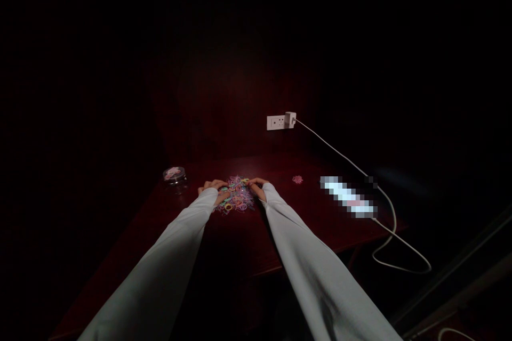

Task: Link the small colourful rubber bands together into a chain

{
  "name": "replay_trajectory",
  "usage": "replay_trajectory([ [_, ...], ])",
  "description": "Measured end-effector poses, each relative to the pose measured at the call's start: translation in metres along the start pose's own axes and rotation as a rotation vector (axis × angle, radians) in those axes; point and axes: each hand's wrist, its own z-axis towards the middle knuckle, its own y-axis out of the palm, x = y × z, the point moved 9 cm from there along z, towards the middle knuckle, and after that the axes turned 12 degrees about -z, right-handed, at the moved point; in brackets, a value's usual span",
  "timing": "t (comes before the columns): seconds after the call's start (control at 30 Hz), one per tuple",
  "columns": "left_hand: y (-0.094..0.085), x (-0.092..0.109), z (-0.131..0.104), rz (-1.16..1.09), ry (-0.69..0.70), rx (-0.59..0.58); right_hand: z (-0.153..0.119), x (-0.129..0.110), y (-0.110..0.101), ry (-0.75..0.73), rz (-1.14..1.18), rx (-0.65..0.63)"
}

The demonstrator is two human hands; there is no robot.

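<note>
A loose pile of small multicoloured bands (239,200) lies on the dark red table (240,240), with a yellow ring among them near the front. My left hand (214,189) rests at the pile's left edge, its fingers bent but apart and touching the bands. At the right edge of the pile is my right hand (258,186), thumb and forefinger at the bands; whether a band is between them is too small to tell. A little heap of pink bands (297,179) sits apart, to the right of the pile.
A clear round jar (175,177) with a patterned lid stands at the table's left. On the right lies a bright, blurred-out device (347,196), with a white cable (336,150) nearby. A plug is in the wall socket (276,123). The surroundings are very dark.
</note>
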Motion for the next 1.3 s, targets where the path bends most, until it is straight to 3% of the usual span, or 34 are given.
replay_trajectory([
  [0.2,0.003,-0.014,0.014,-0.166,-0.052,-0.03,-0.002,-0.003,-0.001,0.011,-0.017,0.0],
  [0.4,0.005,-0.009,0.015,-0.373,-0.062,-0.034,-0.004,-0.008,-0.002,-0.013,-0.031,-0.018],
  [0.57,0.005,-0.005,0.014,-0.404,-0.076,-0.027,-0.003,-0.006,-0.001,-0.022,-0.06,-0.01],
  [0.77,0.001,-0.002,0.012,-0.272,-0.061,-0.012,-0.005,-0.011,-0.004,-0.059,-0.205,0.002],
  [0.97,0.005,0.021,0.009,-0.087,0.039,-0.036,-0.019,-0.045,-0.005,-0.318,-0.462,0.043],
  [1.17,0.008,0.032,0.006,-0.061,0.099,-0.053,-0.02,-0.04,0.004,-0.317,-0.54,0.009],
  [1.3,0.008,0.035,0.005,-0.05,0.098,-0.073,-0.017,-0.035,-0.004,-0.27,-0.56,0.064],
])
